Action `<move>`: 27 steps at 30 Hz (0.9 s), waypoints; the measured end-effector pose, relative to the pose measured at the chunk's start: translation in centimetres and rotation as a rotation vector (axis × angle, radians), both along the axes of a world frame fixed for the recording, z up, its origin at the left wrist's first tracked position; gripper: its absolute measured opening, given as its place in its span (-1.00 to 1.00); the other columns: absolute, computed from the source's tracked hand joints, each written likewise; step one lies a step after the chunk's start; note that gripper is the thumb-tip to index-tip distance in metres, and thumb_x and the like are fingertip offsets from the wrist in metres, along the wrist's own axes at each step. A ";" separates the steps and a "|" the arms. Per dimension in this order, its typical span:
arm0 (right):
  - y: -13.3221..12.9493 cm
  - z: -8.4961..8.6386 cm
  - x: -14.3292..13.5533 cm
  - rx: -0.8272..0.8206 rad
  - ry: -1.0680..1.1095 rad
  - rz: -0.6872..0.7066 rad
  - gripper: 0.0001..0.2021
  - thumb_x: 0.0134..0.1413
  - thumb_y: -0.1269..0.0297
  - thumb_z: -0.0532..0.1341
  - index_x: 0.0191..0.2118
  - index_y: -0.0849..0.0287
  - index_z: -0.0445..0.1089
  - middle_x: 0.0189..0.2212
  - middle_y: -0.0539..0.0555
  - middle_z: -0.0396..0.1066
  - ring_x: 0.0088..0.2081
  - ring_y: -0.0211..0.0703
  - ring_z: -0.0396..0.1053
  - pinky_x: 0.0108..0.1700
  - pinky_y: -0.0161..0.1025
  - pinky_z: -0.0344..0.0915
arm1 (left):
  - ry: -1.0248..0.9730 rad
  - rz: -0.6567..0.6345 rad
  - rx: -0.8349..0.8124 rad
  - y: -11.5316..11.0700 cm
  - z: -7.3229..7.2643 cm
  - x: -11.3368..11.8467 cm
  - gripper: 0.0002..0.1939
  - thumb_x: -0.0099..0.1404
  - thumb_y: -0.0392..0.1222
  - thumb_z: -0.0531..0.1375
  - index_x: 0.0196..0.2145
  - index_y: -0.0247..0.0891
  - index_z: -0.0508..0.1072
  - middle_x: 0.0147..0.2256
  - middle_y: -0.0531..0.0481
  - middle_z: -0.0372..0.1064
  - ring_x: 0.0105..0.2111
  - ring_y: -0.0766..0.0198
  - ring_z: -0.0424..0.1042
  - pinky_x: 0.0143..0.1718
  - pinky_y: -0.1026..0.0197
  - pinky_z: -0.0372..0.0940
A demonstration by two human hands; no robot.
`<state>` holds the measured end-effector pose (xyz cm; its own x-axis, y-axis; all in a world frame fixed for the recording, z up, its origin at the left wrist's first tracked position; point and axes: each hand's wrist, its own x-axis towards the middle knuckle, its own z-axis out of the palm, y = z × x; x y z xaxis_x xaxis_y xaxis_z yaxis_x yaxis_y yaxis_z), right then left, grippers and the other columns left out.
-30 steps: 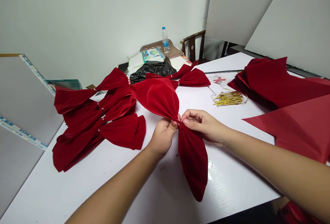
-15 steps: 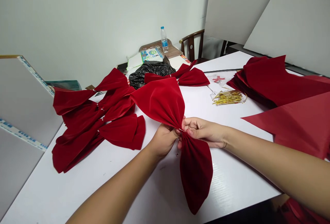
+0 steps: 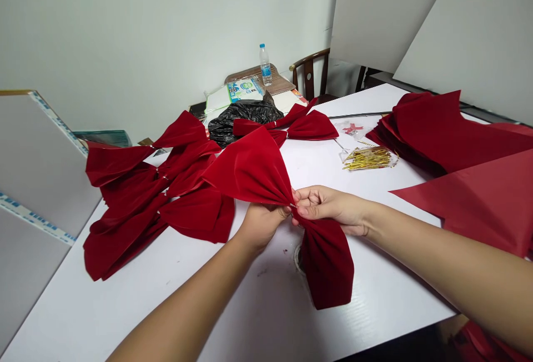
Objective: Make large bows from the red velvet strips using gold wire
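Note:
A red velvet bow [image 3: 254, 167] is held above the white table, gathered at its middle by a thin tie. My left hand [image 3: 264, 223] pinches the gathered middle from the left, its fingertips partly hidden behind the cloth. From the right, my right hand [image 3: 318, 205] grips the same spot with thumb and fingers closed. One wing of the bow spreads up and left; the other wing [image 3: 328, 265] hangs down toward the table. Several gathered red bows [image 3: 125, 206] lie overlapping at the left, and more bows [image 3: 310, 126] lie beyond my hands.
A bundle of gold twist ties [image 3: 368, 158] lies right of centre, near a small clear bag [image 3: 350, 129]. Stacked red fabric pieces [image 3: 449, 134] cover the table's right side. A black plastic bag [image 3: 244, 115] and a water bottle [image 3: 265, 66] are at the back.
The bow has turned in my hands: its lower wing has swung up and to the right, and its upper wing has shifted slightly left. Both hands keep hold of the middle.

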<state>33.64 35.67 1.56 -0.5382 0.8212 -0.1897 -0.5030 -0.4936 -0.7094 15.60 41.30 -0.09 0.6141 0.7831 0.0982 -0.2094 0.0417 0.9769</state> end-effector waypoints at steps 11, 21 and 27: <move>0.4 0.2 0.1 0.034 -0.068 -0.186 -0.62 -0.22 0.27 0.60 -0.37 0.26 0.42 -0.41 0.04 0.57 -0.45 -0.37 0.48 -0.43 -0.48 0.33 | 0.005 0.105 0.054 0.4 0.0 0.5 -0.56 0.09 0.12 0.48 -0.30 -0.31 0.56 -0.33 -0.09 0.54 -0.33 0.24 0.47 -0.21 0.20 0.37; 0.7 0.9 0.2 0.145 -0.369 -0.498 -0.54 -0.39 0.22 0.62 -0.36 0.24 0.45 -0.44 -0.01 0.53 -0.41 -0.37 0.42 -0.33 -0.41 0.30 | 0.110 0.256 0.321 0.6 0.6 -0.3 -0.70 0.36 0.01 0.27 -0.12 -0.27 0.47 -0.33 -0.02 0.44 -0.43 0.33 0.45 -0.37 0.27 0.32; 0.1 2.0 0.2 0.344 -0.601 -0.516 -0.56 -0.32 0.19 0.60 -0.32 0.24 0.46 -0.48 -0.01 0.48 -0.45 -0.32 0.36 -0.39 -0.37 0.29 | 0.140 0.276 0.603 0.0 1.6 -0.3 -0.84 0.33 -0.15 0.32 -0.21 -0.25 0.47 -0.29 -0.04 0.45 -0.36 0.32 0.47 -0.37 0.29 0.33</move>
<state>33.83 35.79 3.56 0.0294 0.9994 -0.0184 -0.0962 -0.0155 -0.9952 15.33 41.28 1.55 0.4387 0.7459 0.5012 -0.0038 -0.5562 0.8310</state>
